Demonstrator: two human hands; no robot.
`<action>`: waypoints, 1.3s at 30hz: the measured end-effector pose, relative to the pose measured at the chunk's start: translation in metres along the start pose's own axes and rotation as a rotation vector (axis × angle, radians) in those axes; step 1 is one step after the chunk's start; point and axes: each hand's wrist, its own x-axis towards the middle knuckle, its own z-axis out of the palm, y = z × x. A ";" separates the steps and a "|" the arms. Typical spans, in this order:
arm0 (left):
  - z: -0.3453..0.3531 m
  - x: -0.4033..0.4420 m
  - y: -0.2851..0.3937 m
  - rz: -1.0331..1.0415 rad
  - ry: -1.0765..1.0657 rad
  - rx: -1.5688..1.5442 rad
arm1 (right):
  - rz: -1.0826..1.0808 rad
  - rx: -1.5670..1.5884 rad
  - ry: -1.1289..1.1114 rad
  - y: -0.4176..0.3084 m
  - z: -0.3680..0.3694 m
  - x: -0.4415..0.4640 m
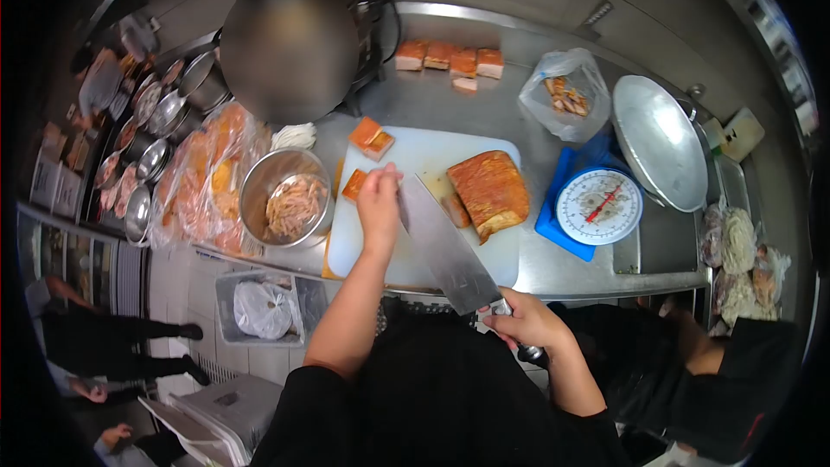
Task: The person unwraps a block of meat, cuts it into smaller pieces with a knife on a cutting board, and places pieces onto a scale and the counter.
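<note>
The fingers of a right hand close around the handle of a cleaver, its broad gray blade slanting over a white board toward the left hand. The left fingers bunch together beside the blade's far end; whether they pinch anything cannot be told. Just left of them sits a small chunk with an orange-brown top; just beyond them, a larger chunk, similarly topped, rests at the board's edge. To their right on the board lies the slab, its top a glossy, mottled reddish brown, with a narrow strip along its near left side. Farther out, a steel pot of pale strips stands left of the left fingers, and a dial scale well to their right.
</note>
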 end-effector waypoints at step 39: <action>0.039 -0.026 -0.037 0.409 -0.730 0.465 | 0.015 0.427 0.521 0.087 -0.014 -0.047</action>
